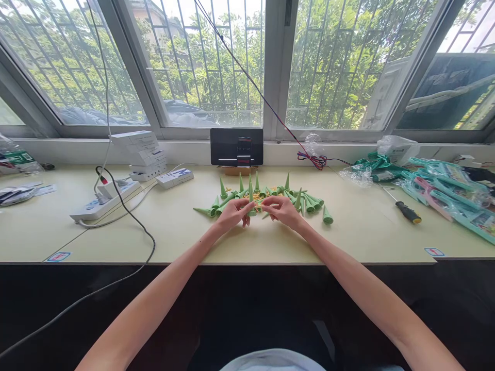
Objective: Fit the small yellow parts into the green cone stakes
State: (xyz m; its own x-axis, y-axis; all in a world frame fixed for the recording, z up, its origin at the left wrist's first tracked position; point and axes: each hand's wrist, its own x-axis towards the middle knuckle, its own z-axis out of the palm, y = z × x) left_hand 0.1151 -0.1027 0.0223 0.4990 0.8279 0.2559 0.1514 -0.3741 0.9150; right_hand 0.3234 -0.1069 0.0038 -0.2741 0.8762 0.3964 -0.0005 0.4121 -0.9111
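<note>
Pinching the upright green cone (251, 192) low on its body, the left hand (236, 211) stands at the middle of the desk (255, 248), between its front edge and the window side. The cone's long axis points up, tip highest, its wide end down by the fingers. The right hand (281, 209) sits just to the right of that cone, thumb and fingertips pressed together on what looks like a small orange piece (259, 207); the piece is too small to tell whether it touches the cone. So the piece lies between the two grips, low beside the cone, across its axis from the left hand. Loose yellow pieces (273, 192) lie beyond the fingers, toward the far edge, and other green cones (312, 202) lie toward the desk's right end, nearer the right hand.
</note>
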